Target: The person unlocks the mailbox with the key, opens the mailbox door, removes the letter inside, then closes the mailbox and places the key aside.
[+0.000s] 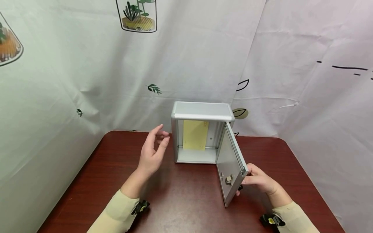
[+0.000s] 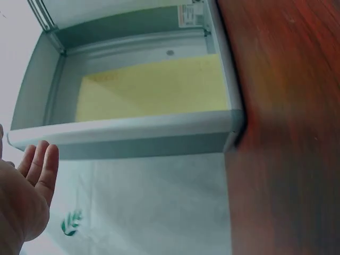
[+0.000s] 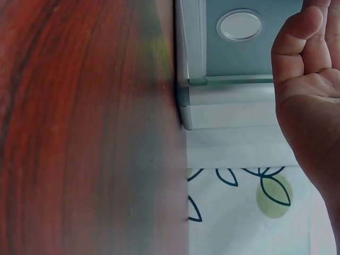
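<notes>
A silver metal letter box (image 1: 203,111) stands on the table with its door (image 1: 230,161) swung out to the right. Inside, a yellow envelope (image 1: 194,136) leans on the back wall; the left wrist view shows the envelope (image 2: 154,87) too. My left hand (image 1: 151,152) hovers left of the box, fingers loosely bent and holding nothing. At the door's free edge, my right hand (image 1: 259,179) pinches a small black key (image 1: 240,187) on the outer face; the door partly hides its fingers. A metal lock (image 1: 229,179) shows on the door's inner face.
The dark red wooden table (image 1: 186,200) bears the box near its back edge. Pale cloth (image 1: 198,64) with plant prints hangs close behind and at both sides. A label (image 2: 189,16) is on the box's inner wall.
</notes>
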A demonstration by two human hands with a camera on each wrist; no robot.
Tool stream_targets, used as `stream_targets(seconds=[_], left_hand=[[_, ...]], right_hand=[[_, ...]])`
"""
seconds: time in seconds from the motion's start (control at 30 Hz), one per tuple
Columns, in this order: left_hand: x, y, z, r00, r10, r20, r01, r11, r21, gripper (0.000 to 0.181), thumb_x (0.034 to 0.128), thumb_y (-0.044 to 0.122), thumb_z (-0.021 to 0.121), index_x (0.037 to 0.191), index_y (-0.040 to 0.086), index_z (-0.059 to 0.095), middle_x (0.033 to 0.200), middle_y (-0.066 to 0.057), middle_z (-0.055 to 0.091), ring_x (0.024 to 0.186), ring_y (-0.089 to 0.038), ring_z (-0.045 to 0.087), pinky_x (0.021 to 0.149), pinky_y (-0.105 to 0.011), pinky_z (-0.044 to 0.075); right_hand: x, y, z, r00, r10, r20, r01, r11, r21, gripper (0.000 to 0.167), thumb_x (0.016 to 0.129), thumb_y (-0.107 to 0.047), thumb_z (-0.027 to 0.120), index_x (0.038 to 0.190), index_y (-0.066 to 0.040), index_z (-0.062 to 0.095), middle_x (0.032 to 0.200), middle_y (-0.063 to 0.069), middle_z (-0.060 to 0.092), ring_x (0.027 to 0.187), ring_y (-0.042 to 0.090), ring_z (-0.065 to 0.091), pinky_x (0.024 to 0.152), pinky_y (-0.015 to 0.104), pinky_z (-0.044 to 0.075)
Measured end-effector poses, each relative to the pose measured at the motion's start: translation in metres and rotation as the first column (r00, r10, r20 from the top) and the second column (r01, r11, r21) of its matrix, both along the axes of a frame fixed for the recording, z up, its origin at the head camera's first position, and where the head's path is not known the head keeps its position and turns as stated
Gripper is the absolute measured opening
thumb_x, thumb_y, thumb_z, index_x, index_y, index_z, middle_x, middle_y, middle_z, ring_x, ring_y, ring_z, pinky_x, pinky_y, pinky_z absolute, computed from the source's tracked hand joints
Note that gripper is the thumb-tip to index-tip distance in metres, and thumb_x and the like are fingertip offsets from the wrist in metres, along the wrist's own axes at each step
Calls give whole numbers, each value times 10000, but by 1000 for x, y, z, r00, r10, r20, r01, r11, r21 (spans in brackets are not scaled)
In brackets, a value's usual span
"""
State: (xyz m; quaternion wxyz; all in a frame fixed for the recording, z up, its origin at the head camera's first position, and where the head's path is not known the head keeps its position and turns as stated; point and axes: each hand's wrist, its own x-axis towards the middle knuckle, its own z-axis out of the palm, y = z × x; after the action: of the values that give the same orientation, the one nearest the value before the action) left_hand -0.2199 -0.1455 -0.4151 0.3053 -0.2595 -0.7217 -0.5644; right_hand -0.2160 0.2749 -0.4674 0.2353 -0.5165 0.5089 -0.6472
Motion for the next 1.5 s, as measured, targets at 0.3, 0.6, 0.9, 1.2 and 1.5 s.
stream_targets(seconds=[0.3,0.6,0.9,1.2,1.5], left_hand=[[13,31,0,987,-146,60,149,987,-61,505,1076,-59,664,1560,-51,520,1312,-218,696,1193,-380,712,1013,-266,585],[14,59,-9,941,-187,284,233,962,-139,650,1141,156,660,1692,-18,363,1578,-174,587,1462,-324,587,1176,-484,524],[2,81,-21,860,-82,504,189,968,-166,993,1103,485,699,1786,39,132,1797,-215,284,1573,-468,426,1269,-599,392],[-17,95,-31,837,48,545,60,982,-178,1180,1017,586,759,1799,90,28,1851,-209,36,1697,-416,74,1330,-664,192],[-30,102,-37,820,121,560,-48,989,-143,1197,1001,525,789,1779,10,39,1825,-285,79,1685,-444,125,1341,-621,204]], right_hand=[[1,2,0,1000,-9,13,9,1000,0,361,1016,181,419,1122,90,752,880,342,706,722,450,719,725,519,660],[0,1,0,1000,12,13,-12,1000,-11,345,1016,198,423,1137,127,738,878,383,679,731,460,729,739,534,668],[0,2,0,1000,9,7,-9,1000,-2,331,1019,194,431,1131,125,735,868,383,679,710,483,705,736,533,669],[1,3,1,1000,4,11,-4,1000,6,346,1026,187,426,1152,115,740,920,351,720,704,502,700,743,532,675],[1,4,1,1000,-16,14,16,1000,24,334,1027,173,444,1148,105,748,918,336,732,710,482,728,751,514,675]])
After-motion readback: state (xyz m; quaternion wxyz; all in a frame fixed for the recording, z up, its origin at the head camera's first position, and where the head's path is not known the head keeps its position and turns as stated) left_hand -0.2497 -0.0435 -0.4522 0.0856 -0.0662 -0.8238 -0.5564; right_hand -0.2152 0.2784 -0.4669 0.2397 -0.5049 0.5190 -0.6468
